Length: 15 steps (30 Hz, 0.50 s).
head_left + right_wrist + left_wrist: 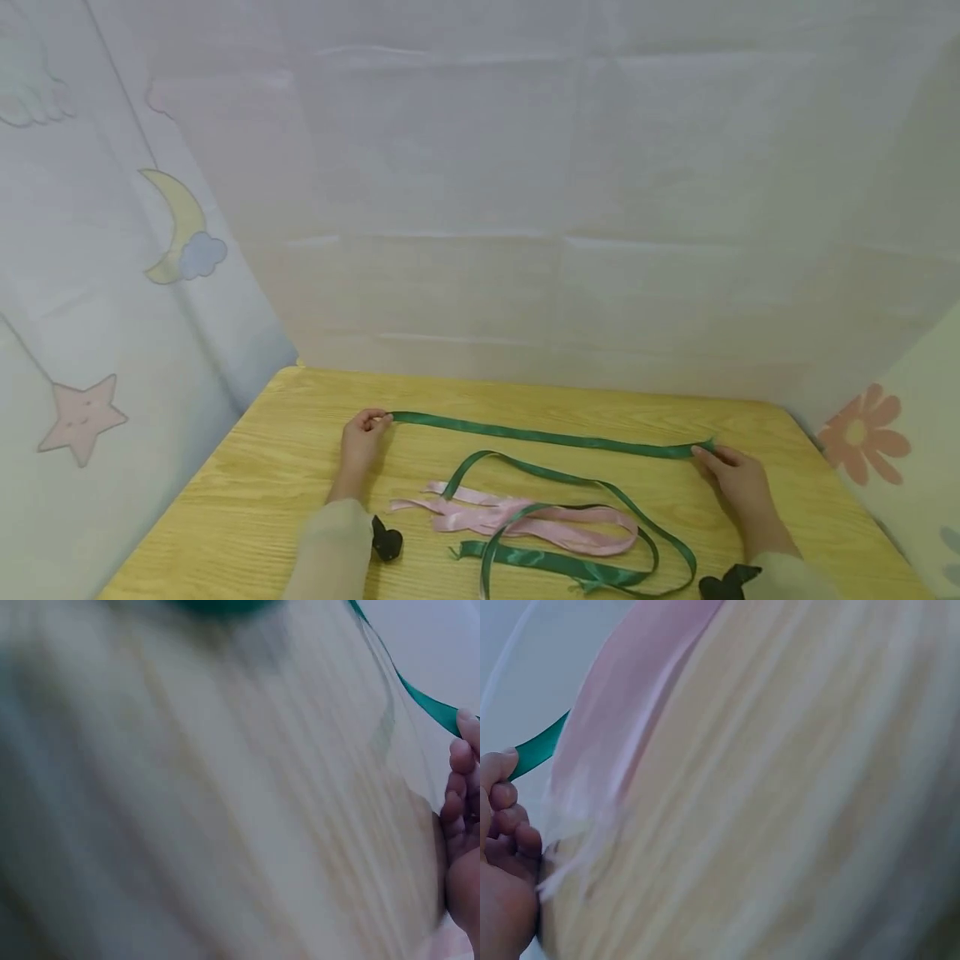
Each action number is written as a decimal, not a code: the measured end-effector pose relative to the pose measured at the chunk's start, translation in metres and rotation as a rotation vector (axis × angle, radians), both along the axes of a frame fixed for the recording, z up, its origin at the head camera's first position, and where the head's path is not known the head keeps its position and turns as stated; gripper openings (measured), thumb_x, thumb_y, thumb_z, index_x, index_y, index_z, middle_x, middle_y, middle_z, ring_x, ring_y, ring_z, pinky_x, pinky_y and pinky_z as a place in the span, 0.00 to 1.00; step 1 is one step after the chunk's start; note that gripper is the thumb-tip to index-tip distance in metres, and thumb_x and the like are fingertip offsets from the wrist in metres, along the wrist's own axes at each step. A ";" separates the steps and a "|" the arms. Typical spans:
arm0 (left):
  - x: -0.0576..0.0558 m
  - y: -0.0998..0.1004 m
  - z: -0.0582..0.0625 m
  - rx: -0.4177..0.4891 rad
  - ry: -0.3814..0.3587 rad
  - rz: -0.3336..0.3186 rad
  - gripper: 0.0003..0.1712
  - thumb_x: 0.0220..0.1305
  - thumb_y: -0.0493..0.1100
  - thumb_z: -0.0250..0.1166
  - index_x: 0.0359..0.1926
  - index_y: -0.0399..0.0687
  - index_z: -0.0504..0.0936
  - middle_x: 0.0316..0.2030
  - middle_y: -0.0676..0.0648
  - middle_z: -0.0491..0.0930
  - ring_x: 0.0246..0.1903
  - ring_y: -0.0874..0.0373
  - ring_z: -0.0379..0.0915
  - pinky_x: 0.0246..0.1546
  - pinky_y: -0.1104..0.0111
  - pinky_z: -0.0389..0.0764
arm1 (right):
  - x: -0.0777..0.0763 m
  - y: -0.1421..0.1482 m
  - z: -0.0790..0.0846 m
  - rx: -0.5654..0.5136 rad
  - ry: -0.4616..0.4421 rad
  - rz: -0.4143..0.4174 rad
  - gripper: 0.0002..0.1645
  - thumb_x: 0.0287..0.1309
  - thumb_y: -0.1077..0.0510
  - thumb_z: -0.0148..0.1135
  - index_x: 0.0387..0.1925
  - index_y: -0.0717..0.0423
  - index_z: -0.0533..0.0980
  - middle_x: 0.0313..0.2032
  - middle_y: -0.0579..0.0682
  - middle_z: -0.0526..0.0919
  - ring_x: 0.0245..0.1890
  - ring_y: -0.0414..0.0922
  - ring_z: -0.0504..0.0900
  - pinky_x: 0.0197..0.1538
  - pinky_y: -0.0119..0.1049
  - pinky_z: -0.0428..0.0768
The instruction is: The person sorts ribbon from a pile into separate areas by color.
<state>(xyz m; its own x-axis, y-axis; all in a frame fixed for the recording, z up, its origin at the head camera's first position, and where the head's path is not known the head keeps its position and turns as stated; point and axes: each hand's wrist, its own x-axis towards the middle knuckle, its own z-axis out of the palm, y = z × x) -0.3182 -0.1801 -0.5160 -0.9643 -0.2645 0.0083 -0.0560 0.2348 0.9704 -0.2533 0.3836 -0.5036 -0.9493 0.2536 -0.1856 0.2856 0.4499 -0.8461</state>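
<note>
A green satin ribbon (pixel 525 434) stretches nearly straight across the back half of the table, between both hands. My left hand (pixel 363 437) pinches its left end between thumb and fingertips, and the left wrist view shows the green ribbon (pixel 540 748) at that thumb. At the other end, my right hand (pixel 738 482) pinches the ribbon near its frayed tip. The right wrist view has the ribbon (pixel 431 706) running up and left from the right hand (pixel 463 780). Closer to me lie a folded bundle of pink ribbon (pixel 525 523) and loosely looped green ribbon (pixel 555 560).
The wood-grain table (pixel 247 500) has rounded far corners. Behind it hangs a pale creased sheet (pixel 465 192). A printed wall covering with a moon (pixel 180 221) and a star stands at left, and one with a flower (pixel 862 432) at right.
</note>
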 end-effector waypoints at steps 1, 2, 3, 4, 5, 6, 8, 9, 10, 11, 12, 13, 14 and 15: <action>0.001 0.002 -0.001 -0.011 0.012 0.009 0.13 0.62 0.43 0.62 0.42 0.37 0.78 0.20 0.52 0.66 0.16 0.63 0.56 0.16 0.74 0.59 | 0.001 -0.001 -0.002 0.015 0.024 -0.019 0.52 0.59 0.35 0.52 0.65 0.74 0.51 0.56 0.69 0.68 0.53 0.56 0.72 0.54 0.42 0.71; 0.002 0.003 -0.002 -0.026 0.029 0.020 0.12 0.62 0.42 0.62 0.42 0.37 0.78 0.20 0.51 0.65 0.16 0.63 0.56 0.16 0.74 0.59 | 0.002 -0.002 -0.004 0.015 0.048 -0.036 0.51 0.59 0.36 0.52 0.65 0.75 0.52 0.50 0.66 0.73 0.46 0.51 0.77 0.49 0.37 0.74; 0.003 0.004 -0.003 -0.032 0.049 0.032 0.12 0.62 0.42 0.62 0.42 0.36 0.78 0.20 0.51 0.65 0.16 0.63 0.56 0.17 0.74 0.59 | 0.003 -0.003 -0.006 0.033 0.067 -0.043 0.50 0.59 0.37 0.53 0.64 0.75 0.54 0.44 0.62 0.77 0.41 0.46 0.78 0.44 0.34 0.76; 0.003 0.005 -0.005 -0.036 0.064 0.047 0.12 0.62 0.41 0.62 0.41 0.36 0.79 0.20 0.51 0.65 0.16 0.63 0.56 0.17 0.74 0.59 | 0.003 -0.004 -0.007 0.031 0.083 -0.053 0.49 0.59 0.37 0.54 0.63 0.75 0.56 0.39 0.57 0.78 0.35 0.40 0.78 0.39 0.30 0.76; 0.003 0.006 -0.006 -0.039 0.076 0.061 0.11 0.61 0.41 0.63 0.40 0.36 0.79 0.19 0.51 0.65 0.16 0.63 0.56 0.17 0.74 0.59 | 0.003 -0.004 -0.008 0.049 0.093 -0.057 0.49 0.59 0.38 0.54 0.62 0.75 0.57 0.36 0.53 0.79 0.31 0.36 0.77 0.35 0.27 0.75; 0.003 0.006 -0.008 -0.043 0.089 0.073 0.11 0.61 0.41 0.63 0.40 0.36 0.79 0.19 0.51 0.65 0.16 0.62 0.56 0.16 0.74 0.60 | 0.003 -0.005 -0.009 0.055 0.100 -0.062 0.48 0.59 0.37 0.55 0.62 0.75 0.58 0.34 0.51 0.78 0.30 0.35 0.76 0.35 0.27 0.75; 0.002 0.007 -0.009 -0.049 0.109 0.092 0.11 0.61 0.41 0.64 0.39 0.36 0.80 0.19 0.51 0.66 0.16 0.62 0.57 0.16 0.74 0.60 | 0.004 -0.006 -0.009 0.078 0.110 -0.071 0.48 0.59 0.37 0.54 0.61 0.75 0.59 0.35 0.52 0.78 0.32 0.36 0.74 0.38 0.31 0.74; 0.002 0.007 -0.010 -0.051 0.116 0.101 0.11 0.60 0.42 0.64 0.39 0.37 0.80 0.19 0.51 0.67 0.16 0.62 0.57 0.16 0.74 0.60 | 0.004 -0.007 -0.010 0.103 0.110 -0.078 0.48 0.58 0.36 0.54 0.61 0.74 0.60 0.36 0.53 0.78 0.33 0.37 0.73 0.40 0.33 0.73; 0.002 0.008 -0.010 -0.056 0.121 0.108 0.12 0.60 0.42 0.64 0.38 0.37 0.81 0.19 0.51 0.67 0.16 0.62 0.58 0.16 0.74 0.60 | 0.003 -0.007 -0.010 0.123 0.113 -0.086 0.49 0.58 0.35 0.54 0.61 0.74 0.61 0.37 0.54 0.78 0.34 0.38 0.73 0.41 0.34 0.72; 0.001 0.008 -0.009 -0.065 0.126 0.113 0.12 0.60 0.42 0.64 0.38 0.37 0.81 0.19 0.51 0.68 0.16 0.62 0.58 0.16 0.74 0.61 | 0.003 -0.007 -0.010 0.143 0.113 -0.093 0.49 0.58 0.34 0.53 0.61 0.74 0.61 0.39 0.55 0.78 0.36 0.39 0.72 0.43 0.35 0.70; 0.001 0.008 -0.009 -0.070 0.128 0.115 0.12 0.60 0.43 0.64 0.38 0.37 0.81 0.19 0.50 0.68 0.16 0.62 0.58 0.16 0.74 0.61 | 0.003 -0.007 -0.011 0.148 0.115 -0.103 0.48 0.58 0.34 0.53 0.60 0.74 0.62 0.39 0.56 0.77 0.37 0.40 0.72 0.43 0.35 0.70; 0.001 0.009 -0.009 -0.079 0.129 0.118 0.12 0.60 0.43 0.64 0.38 0.36 0.81 0.19 0.50 0.68 0.16 0.62 0.58 0.16 0.73 0.61 | 0.002 -0.008 -0.011 0.148 0.115 -0.112 0.48 0.58 0.34 0.53 0.60 0.73 0.62 0.40 0.56 0.78 0.37 0.41 0.72 0.42 0.35 0.70; 0.001 0.009 -0.009 -0.087 0.125 0.124 0.12 0.60 0.43 0.64 0.38 0.36 0.81 0.19 0.50 0.68 0.16 0.62 0.59 0.16 0.73 0.61 | 0.002 -0.008 -0.011 0.153 0.114 -0.120 0.48 0.57 0.35 0.54 0.60 0.73 0.63 0.40 0.56 0.78 0.37 0.41 0.71 0.41 0.33 0.71; 0.002 0.010 -0.008 -0.095 0.122 0.128 0.12 0.60 0.43 0.64 0.38 0.36 0.81 0.19 0.50 0.68 0.16 0.62 0.59 0.16 0.73 0.61 | 0.002 -0.009 -0.011 0.158 0.112 -0.126 0.47 0.57 0.35 0.54 0.59 0.72 0.64 0.40 0.55 0.78 0.38 0.41 0.71 0.39 0.31 0.70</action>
<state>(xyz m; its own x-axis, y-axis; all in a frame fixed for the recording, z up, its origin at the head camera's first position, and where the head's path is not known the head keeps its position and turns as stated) -0.3165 -0.1698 -0.5241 -0.9132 -0.3774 0.1535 0.0250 0.3242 0.9457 -0.2513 0.3750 -0.5146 -0.9209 0.3886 -0.0291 0.2558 0.5464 -0.7975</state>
